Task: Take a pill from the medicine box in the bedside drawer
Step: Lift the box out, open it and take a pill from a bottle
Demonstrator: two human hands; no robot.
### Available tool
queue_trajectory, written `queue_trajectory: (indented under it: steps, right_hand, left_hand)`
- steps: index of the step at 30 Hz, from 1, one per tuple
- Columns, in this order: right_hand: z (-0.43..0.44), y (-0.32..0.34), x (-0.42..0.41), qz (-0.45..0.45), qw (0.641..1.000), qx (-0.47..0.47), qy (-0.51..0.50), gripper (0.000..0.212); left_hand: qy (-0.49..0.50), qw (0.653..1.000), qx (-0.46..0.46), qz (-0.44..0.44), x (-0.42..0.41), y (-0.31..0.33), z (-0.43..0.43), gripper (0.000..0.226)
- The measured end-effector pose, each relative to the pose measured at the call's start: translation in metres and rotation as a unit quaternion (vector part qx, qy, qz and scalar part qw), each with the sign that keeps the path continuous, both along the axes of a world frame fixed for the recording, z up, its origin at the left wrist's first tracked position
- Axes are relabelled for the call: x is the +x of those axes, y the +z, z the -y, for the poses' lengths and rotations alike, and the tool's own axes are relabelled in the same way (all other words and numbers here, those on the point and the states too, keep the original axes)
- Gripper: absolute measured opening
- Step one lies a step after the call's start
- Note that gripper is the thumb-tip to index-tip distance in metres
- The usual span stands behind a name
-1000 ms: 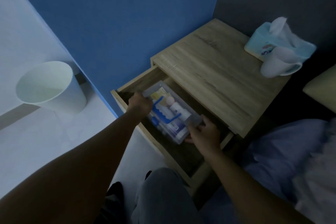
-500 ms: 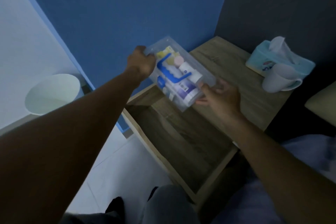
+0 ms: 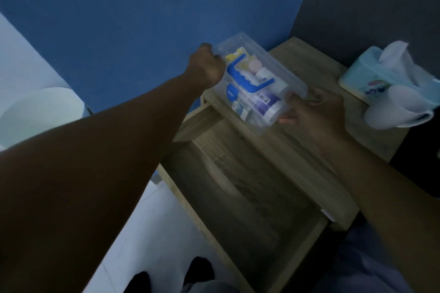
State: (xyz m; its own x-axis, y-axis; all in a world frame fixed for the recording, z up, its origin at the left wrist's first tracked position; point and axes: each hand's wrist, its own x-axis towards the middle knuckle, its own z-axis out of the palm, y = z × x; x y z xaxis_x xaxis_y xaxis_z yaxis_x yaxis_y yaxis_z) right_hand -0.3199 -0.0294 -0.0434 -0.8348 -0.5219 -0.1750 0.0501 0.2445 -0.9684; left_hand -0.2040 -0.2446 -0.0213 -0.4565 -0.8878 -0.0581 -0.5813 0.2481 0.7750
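A clear medicine box (image 3: 256,85) with a blue handle (image 3: 247,76) is held by both ends over the near left corner of the bedside counter (image 3: 297,147); whether it touches the wood cannot be told. The far end is gripped by the left hand (image 3: 208,66), its fingers closed on the rim, and the near end by the right hand (image 3: 314,109), fingers curled around the edge. Bottles and packets are seen inside. The drawer (image 3: 250,197) is left open below. A tissue box (image 3: 381,74) and a white mug (image 3: 395,112) are stood at the counter's right.
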Motion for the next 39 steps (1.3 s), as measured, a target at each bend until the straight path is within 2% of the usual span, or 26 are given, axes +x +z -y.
queue_trajectory:
  steps: [5,7,8,10,12,14,16,19,23,26,29,32,34,39]
  right_hand:
    - [-0.003,-0.004,0.001,-0.004,1.0,-0.014,0.002,0.065]
    - [-0.005,-0.002,0.001,-0.021,1.0,0.01,0.016,0.067]
    - [-0.006,-0.001,0.001,-0.064,0.997,0.047,0.026,0.07]
    - [-0.009,0.002,0.002,-0.19,0.973,0.118,0.056,0.085]
    - [-0.007,0.004,0.0,-0.278,0.942,0.16,0.095,0.103]
    - [-0.002,0.006,0.0,-0.313,0.914,0.203,0.16,0.112]
    - [0.003,0.003,0.001,-0.352,0.876,0.252,0.211,0.114]
    - [0.004,-0.004,0.003,-0.409,0.84,0.282,0.219,0.116]
    - [0.004,0.0,-0.001,-0.412,0.829,0.305,0.224,0.126]
    - [0.007,0.003,0.0,-0.405,0.822,0.327,0.231,0.133]
    - [0.009,0.003,0.001,-0.41,0.822,0.328,0.222,0.132]
    - [0.009,0.003,0.001,-0.412,0.825,0.321,0.215,0.13]
    - [0.008,0.005,0.002,-0.412,0.83,0.309,0.213,0.129]
    - [0.004,0.018,0.008,-0.375,0.853,0.29,0.218,0.124]
  left_hand:
    - [-0.006,1.0,0.02,-0.006,0.005,-0.01,-0.001,0.043]
    - [0.007,0.997,0.054,-0.055,0.01,-0.015,-0.004,0.038]
    - [0.023,0.992,0.067,-0.102,0.012,-0.018,-0.008,0.032]
    - [0.057,0.977,0.068,-0.193,0.015,-0.026,-0.022,0.029]
    - [0.088,0.968,0.102,-0.209,0.017,-0.038,-0.041,0.045]
    - [0.114,0.952,0.204,-0.2,0.017,-0.049,-0.058,0.056]
    - [0.123,0.924,0.277,-0.231,0.014,-0.056,-0.069,0.061]
    - [0.124,0.912,0.265,-0.287,0.008,-0.061,-0.078,0.053]
    - [0.162,0.929,0.205,-0.263,0.011,-0.067,-0.079,0.036]
    - [0.146,0.93,0.194,-0.277,0.015,-0.073,-0.08,0.023]
    - [0.113,0.956,0.116,-0.245,0.026,-0.084,-0.089,0.034]
    - [0.0,0.994,0.014,-0.106,0.037,-0.093,-0.096,0.049]
    - [-0.06,0.997,-0.026,-0.034,0.041,-0.093,-0.094,0.054]
    - [-0.147,0.988,-0.042,0.007,0.047,-0.079,-0.083,0.061]
